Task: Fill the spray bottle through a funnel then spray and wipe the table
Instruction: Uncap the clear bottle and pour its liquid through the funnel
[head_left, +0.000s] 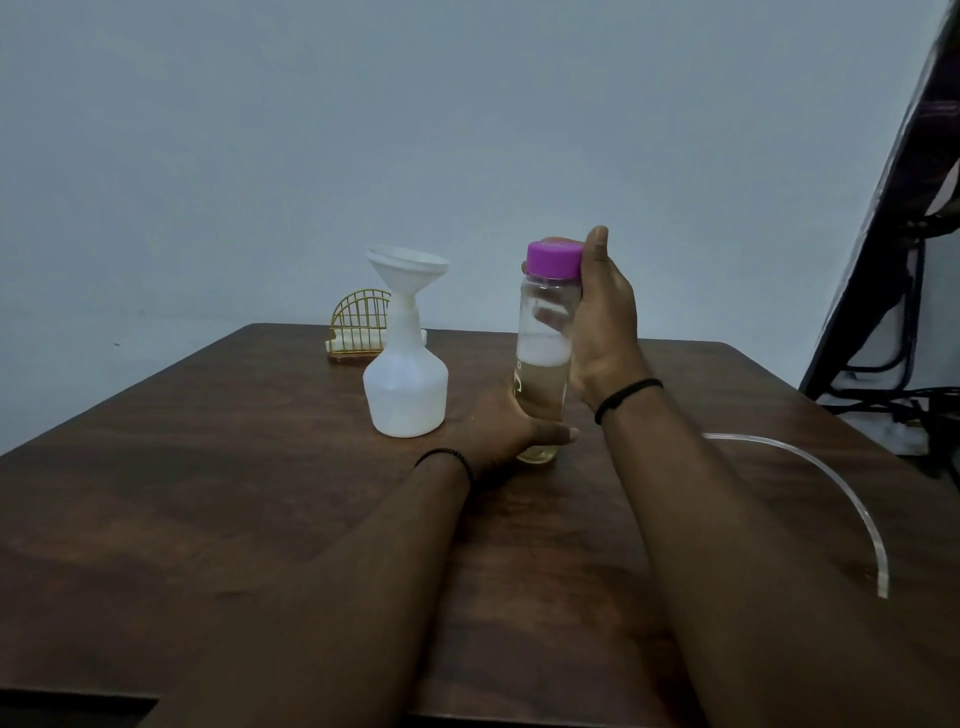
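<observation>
Your left hand (506, 431) grips the lower part of the clear bottle (545, 358), which stands upright on the wooden table (208, 467) about half full of pale liquid. Your right hand (602, 317) wraps around its purple cap (555, 260). Just to the left stands the white spray bottle (406, 387) with the white funnel (408, 270) seated in its neck. A gold wire napkin holder (358, 325) sits behind it, and a clear tube (831, 478) curves across the table at right.
</observation>
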